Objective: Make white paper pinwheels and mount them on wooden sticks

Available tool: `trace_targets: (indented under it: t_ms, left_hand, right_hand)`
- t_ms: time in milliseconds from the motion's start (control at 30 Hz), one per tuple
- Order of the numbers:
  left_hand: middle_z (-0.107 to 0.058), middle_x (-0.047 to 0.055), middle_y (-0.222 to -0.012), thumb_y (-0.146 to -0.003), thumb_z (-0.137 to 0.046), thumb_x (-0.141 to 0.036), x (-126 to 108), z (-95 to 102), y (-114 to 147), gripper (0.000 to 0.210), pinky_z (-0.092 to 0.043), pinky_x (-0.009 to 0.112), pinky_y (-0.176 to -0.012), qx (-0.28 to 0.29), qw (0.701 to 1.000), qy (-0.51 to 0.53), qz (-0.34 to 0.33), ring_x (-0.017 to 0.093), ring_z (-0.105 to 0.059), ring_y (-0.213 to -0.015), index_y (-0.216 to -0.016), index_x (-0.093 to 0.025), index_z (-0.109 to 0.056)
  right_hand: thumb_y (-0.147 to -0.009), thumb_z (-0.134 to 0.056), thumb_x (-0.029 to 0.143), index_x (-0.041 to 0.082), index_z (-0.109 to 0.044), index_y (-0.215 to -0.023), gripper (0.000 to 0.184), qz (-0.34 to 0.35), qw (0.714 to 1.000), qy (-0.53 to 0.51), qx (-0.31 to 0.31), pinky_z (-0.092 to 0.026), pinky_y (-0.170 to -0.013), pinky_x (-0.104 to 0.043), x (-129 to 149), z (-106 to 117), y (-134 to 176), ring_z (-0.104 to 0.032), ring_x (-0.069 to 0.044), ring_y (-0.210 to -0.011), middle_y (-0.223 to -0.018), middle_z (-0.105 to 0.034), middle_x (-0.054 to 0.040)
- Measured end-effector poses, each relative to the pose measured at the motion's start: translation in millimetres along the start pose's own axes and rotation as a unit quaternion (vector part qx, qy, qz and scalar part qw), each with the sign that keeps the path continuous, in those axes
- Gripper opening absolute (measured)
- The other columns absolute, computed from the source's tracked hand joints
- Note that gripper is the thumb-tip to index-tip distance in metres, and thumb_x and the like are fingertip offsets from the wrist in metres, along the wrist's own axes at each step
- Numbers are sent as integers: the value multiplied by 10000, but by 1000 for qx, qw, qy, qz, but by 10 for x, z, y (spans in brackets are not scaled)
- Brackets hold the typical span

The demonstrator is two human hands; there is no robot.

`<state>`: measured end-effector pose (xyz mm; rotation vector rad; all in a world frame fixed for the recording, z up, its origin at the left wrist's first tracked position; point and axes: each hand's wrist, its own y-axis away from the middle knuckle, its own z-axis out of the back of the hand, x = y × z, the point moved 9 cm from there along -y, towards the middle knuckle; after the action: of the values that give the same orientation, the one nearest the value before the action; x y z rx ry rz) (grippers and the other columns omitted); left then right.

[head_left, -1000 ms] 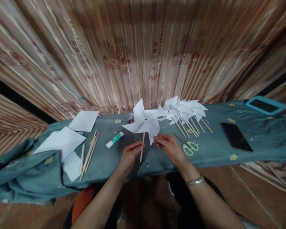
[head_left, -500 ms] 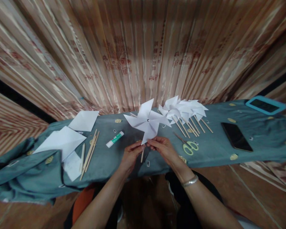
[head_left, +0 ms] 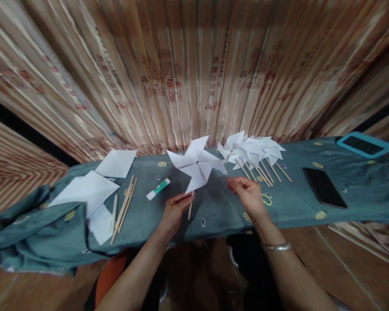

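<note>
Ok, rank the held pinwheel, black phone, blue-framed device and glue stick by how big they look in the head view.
Largest to smallest:
1. Held pinwheel
2. Black phone and blue-framed device: too alike to rank
3. Glue stick

Through my head camera the table (head_left: 298, 211) runs left to right, the curtain (head_left: 184, 86) behind it. Mid-table, my left grip (head_left: 176, 209) holds a pinwheel (head_left: 197, 163); my right grip (head_left: 247, 193) is just right of it, contact unclear. Left of the pinwheel lies the glue (head_left: 158, 189); farther left, the sticks (head_left: 123, 206), then a rod (head_left: 114, 214) beside the scrap (head_left: 100, 225). Behind the scrap I have sheets (head_left: 95, 190), with one more sheet (head_left: 117, 164) behind those. At the rear, right of centre, other pinwheels (head_left: 253, 150) overlap, stems toward me. The scissors (head_left: 271, 200) are partly hidden by my right grip. Farther right lies the phone (head_left: 324, 188), with the screen (head_left: 365, 145) behind it, rightmost.
</note>
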<state>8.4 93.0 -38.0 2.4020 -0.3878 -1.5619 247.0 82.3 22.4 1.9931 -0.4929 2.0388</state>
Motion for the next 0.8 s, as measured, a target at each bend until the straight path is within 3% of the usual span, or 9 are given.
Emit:
trace_targets:
  t_ms: [67,167,300,533,800]
  left_hand:
    - [-762,65,-754,-393,-911,-298,9,5,7,373,-489,297,-794,1,1000,-5,4,169,-667,-731,-716,-166,-778]
    - [-757,59,-743,-390,-910,-306,42,-6,23,364,-478,281,-774,3,1000,-17,10,156,-653,-723,-702,-172,-778]
    - [-751,54,-733,-391,-907,-325,82,-51,37,361,-455,268,-746,14,999,-43,13,144,-627,-706,-693,-174,-779]
    - [-750,59,-738,-404,-904,-334,90,-90,33,363,-456,302,-786,24,998,-54,10,170,-638,-726,-705,-174,-779]
    - [-755,64,-770,-441,-896,-289,76,-76,27,343,-473,324,-825,21,999,-40,6,178,-660,-744,-742,-173,-780]
  right_hand:
    - [-598,-794,494,198,-669,-556,324,16,997,-17,-70,-398,-519,-260,-7,270,-88,-471,-103,-486,-505,-597,25]
    - [-551,-828,467,211,-729,-703,313,21,995,-51,-87,-487,-648,-306,-28,389,-161,-590,-143,-611,-659,-694,-1]
    - [-545,-834,433,217,-752,-769,322,33,998,-28,-43,-505,-710,-340,20,249,-163,-628,-174,-692,-734,-730,-21]
    - [-586,-798,410,212,-739,-663,221,22,1000,-5,-19,-390,-572,-279,-18,168,-153,-479,-118,-549,-569,-629,24]
    - [-568,-802,454,216,-719,-627,259,-4,1000,-24,-6,-366,-553,-280,-38,87,-79,-462,-125,-544,-557,-617,17]
